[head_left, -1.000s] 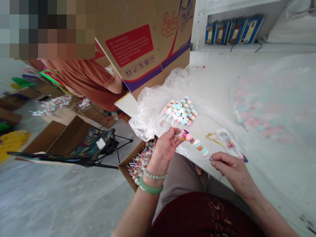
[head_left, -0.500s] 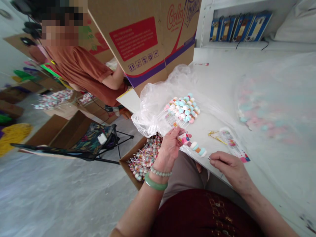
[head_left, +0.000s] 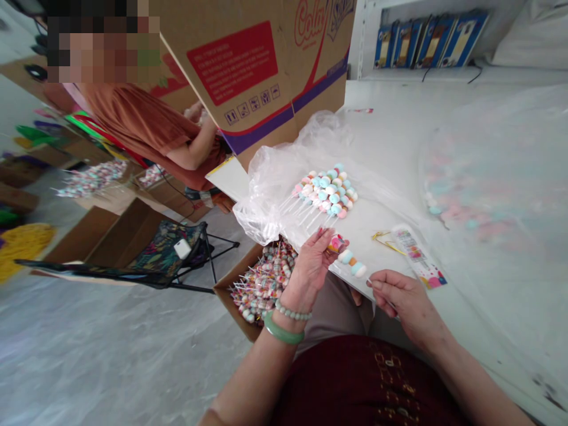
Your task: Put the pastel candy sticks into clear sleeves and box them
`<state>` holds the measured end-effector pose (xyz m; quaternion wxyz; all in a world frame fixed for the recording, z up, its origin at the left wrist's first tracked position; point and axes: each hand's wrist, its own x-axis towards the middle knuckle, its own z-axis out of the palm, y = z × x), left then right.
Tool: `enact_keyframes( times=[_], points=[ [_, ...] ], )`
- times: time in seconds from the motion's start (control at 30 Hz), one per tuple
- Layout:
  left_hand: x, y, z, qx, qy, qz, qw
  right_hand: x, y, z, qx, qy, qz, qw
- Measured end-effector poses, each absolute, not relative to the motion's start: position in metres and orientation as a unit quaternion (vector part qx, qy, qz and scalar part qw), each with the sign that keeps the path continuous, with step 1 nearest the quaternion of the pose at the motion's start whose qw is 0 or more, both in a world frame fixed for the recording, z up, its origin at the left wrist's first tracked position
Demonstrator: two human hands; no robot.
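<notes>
- Sweet skewer (head_left: 352, 264) in front of the body at the table edge (head_left: 344, 276), its upper pieces in a printed wrapper (head_left: 338, 243)
- Left hand (head_left: 314, 260): fingers closed lightly on the wrapper; a gentle grip should suit such soft-looking pieces
- Right hand (head_left: 406, 299): thumb and forefinger pinched together, seemingly on the pale stick end; keeping it in line with the wrapper should avoid snagging
- Gold ties (head_left: 382, 237) and a flat printed bag (head_left: 416, 253) near the right hand
- Skewer pile (head_left: 329, 190) beyond, beside crumpled plastic (head_left: 268, 177)
</notes>
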<state>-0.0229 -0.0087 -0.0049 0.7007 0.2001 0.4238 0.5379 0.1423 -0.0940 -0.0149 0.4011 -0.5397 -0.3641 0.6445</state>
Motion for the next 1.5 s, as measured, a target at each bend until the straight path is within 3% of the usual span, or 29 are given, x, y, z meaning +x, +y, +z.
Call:
enact_keyframes(
  times=[0.4, 0.53, 0.63, 0.77, 0.83, 1.03, 1.23, 1.5],
  points=[
    [-0.035, -0.011, -0.011, 0.288, 0.444, 0.452, 0.719, 0.15, -0.087, -0.028, -0.411, -0.19, 0.798, 0.398],
    [-0.035, -0.013, -0.01, 0.333, 0.463, 0.452, 0.686, 0.148, -0.089, -0.022, -0.513, -0.269, 0.7, 0.418],
    [-0.032, -0.015, -0.01, 0.354, 0.47, 0.449, 0.672, 0.147, -0.091, -0.017, -0.613, -0.429, 0.531, 0.398],
    [-0.03, -0.017, -0.011, 0.328, 0.465, 0.436, 0.697, 0.143, -0.094, -0.016, -0.619, -0.574, 0.388, 0.368],
    [-0.03, -0.018, -0.012, 0.301, 0.452, 0.422, 0.726, 0.14, -0.094, -0.017, -0.604, -0.559, 0.426, 0.376],
    [-0.036, -0.015, -0.012, 0.221, 0.449, 0.416, 0.759, 0.137, -0.092, -0.014, -0.472, -0.28, 0.708, 0.444],
    [-0.034, -0.009, -0.01, 0.186, 0.401, 0.444, 0.78, 0.142, -0.085, -0.018, -0.385, -0.165, 0.797, 0.434],
    [-0.03, -0.017, -0.015, 0.267, 0.419, 0.485, 0.719, 0.148, -0.082, -0.036, -0.284, -0.039, 0.885, 0.367]
  ],
)
